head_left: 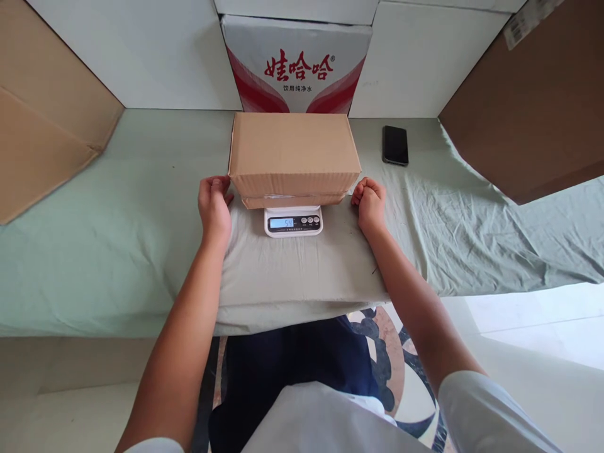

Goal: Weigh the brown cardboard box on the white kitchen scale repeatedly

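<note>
A brown cardboard box [293, 154] rests on a small white digital scale [293, 221] whose lit display shows digits. My left hand [214, 206] lies just left of the box's lower corner, fingers curled inward, holding nothing I can see. My right hand [369, 202] sits just right of the box's lower right corner, fingers curled into a loose fist, apart from the box. Both hands rest on a grey folded cloth pad [292, 270] under the scale.
A pale green sheet [94, 239] covers the table. A black phone [395, 145] lies at the back right. A white carton with red lettering [296, 63] stands behind the box. Large cardboard boxes flank the left [42, 107] and right [533, 100].
</note>
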### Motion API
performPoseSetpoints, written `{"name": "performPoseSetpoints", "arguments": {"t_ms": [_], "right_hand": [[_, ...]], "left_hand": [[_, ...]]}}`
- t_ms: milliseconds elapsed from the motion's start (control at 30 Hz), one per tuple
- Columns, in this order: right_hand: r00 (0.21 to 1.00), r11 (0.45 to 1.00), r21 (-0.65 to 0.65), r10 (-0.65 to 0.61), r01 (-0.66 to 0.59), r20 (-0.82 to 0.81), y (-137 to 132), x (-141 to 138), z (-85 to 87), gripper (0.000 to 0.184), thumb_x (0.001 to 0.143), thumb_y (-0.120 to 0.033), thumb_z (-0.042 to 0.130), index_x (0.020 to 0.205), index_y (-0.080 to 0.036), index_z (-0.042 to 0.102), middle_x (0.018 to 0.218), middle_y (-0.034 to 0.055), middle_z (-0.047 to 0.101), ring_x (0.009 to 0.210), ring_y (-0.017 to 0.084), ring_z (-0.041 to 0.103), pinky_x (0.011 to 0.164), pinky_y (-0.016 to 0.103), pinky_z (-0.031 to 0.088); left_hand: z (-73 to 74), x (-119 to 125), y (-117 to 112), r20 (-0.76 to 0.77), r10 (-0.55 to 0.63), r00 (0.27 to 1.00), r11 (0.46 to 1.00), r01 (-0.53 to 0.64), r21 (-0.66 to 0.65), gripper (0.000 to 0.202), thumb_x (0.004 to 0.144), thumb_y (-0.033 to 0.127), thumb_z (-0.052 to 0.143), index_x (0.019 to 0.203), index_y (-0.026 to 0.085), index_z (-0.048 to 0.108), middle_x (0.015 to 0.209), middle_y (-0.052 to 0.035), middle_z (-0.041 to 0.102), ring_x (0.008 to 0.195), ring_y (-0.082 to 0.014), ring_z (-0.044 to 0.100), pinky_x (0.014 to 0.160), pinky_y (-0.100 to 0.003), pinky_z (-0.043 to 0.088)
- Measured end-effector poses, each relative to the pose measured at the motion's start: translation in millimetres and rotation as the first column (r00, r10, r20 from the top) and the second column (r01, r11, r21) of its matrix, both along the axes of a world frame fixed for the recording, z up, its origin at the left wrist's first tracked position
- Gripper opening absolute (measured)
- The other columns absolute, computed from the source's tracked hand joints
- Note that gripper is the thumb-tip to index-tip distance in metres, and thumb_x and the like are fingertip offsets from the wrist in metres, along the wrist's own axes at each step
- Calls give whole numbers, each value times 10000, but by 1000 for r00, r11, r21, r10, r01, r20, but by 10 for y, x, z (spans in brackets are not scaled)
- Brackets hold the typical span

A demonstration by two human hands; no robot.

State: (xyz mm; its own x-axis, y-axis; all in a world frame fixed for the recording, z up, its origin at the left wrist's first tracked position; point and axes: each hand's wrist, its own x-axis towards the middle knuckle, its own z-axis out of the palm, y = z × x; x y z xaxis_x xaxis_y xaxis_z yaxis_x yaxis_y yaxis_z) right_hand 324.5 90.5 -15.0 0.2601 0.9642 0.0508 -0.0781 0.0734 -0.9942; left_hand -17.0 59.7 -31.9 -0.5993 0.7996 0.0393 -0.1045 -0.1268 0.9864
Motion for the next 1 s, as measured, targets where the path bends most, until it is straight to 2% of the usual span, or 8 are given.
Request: {"name": "performPoseSetpoints", "arguments": {"t_ms": [167, 600, 733, 1000], "right_hand": [[999, 999, -41, 2, -1, 36, 8, 0, -13, 268, 814, -196, 574, 607, -256, 416, 585, -55, 336, 518, 110, 282, 529, 283, 206], [999, 995, -98, -5, 10, 51, 16, -10, 12, 280, 768, -214, 580, 575, -262, 383, 530, -41, 324, 515, 116, 207, 522, 295, 142], [999, 997, -81, 0, 4, 51, 15, -4, -10, 287, 786, -240, 593, 587, -262, 386, 538, -43, 323, 513, 113, 209, 521, 296, 137], [998, 999, -35, -2, 5, 70, 26, 9, -72, 377, 892, -255, 610, 603, -257, 368, 565, -55, 300, 501, 99, 203, 525, 300, 135]], "left_hand": [[-25, -19, 6, -17, -7, 1000, 1000, 7, -2, 149, 1156, 279, 516, 1051, 212, 599, 1216, -99, 820, 1231, -210, 794, 924, -298, 574], [61, 34, -15, -12, -3, 1000, 1000, 3, -26, 173, 1166, 256, 508, 1010, 208, 564, 1138, -93, 777, 1088, -188, 773, 913, -293, 535], [82, 45, -20, -8, -8, 1000, 999, 8, -31, 177, 1166, 301, 546, 1014, 211, 556, 1140, -82, 768, 1088, -173, 767, 911, -273, 533], [129, 65, -42, -1, -2, 1000, 999, 2, -37, 217, 1176, 194, 468, 985, 195, 572, 1091, -88, 772, 1038, -171, 760, 880, -280, 530]]}}
